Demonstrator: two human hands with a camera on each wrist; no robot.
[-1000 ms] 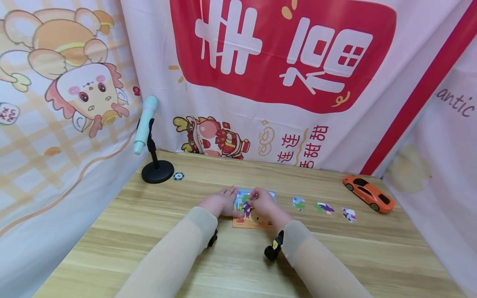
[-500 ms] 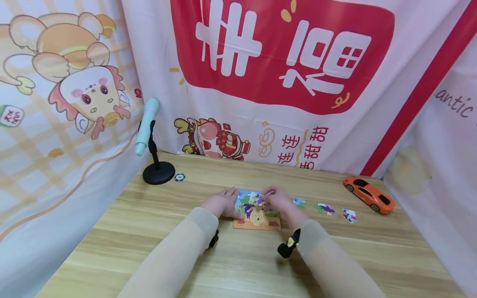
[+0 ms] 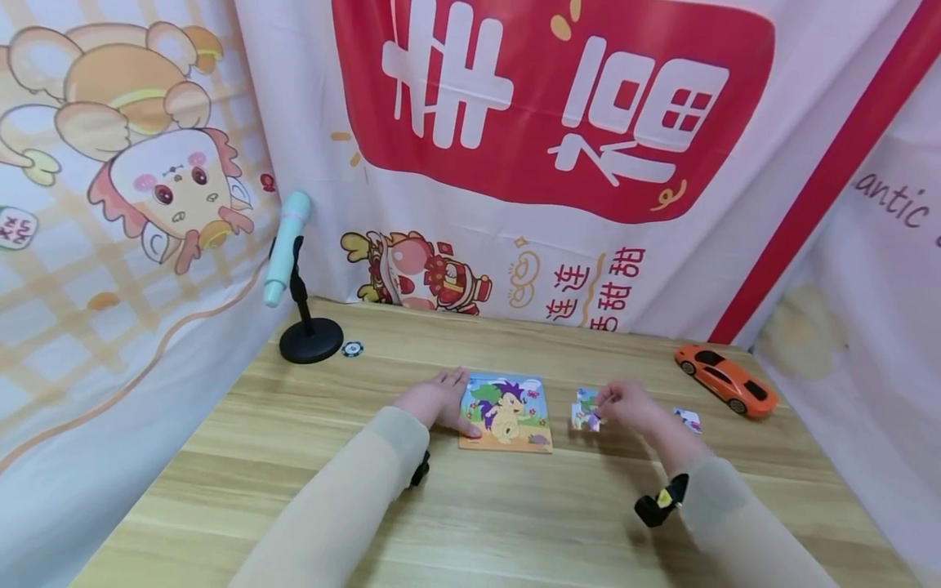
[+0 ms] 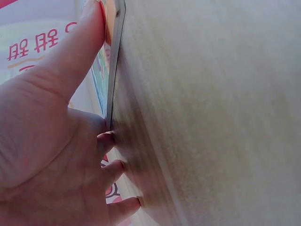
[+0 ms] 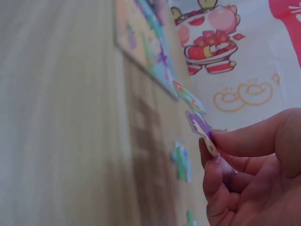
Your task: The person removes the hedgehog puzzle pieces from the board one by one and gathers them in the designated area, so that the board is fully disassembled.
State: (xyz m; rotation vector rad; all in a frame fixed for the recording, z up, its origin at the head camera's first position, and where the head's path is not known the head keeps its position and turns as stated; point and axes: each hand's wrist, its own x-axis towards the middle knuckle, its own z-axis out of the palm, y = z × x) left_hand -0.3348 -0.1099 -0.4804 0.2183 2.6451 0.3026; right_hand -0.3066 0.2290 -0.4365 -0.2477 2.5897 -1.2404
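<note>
A small puzzle board with a hedgehog picture lies flat on the wooden table. My left hand rests at its left edge, thumb straight along the board, fingers on the table beside it. To the right of the board, my right hand pinches a purple-and-green puzzle piece between thumb and forefinger, lifted off the table. The right wrist view shows that piece at my fingertips, with the board beyond it. One loose piece lies just behind the held one, another farther right.
An orange toy car stands at the table's right edge. At the back left are a black microphone stand with a pale green microphone, and a poker chip. Printed cloth hangs close on three sides.
My right hand left the board, moved right to the loose pieces and took hold of one. The board's picture is now uncovered. The left hand stayed put.
</note>
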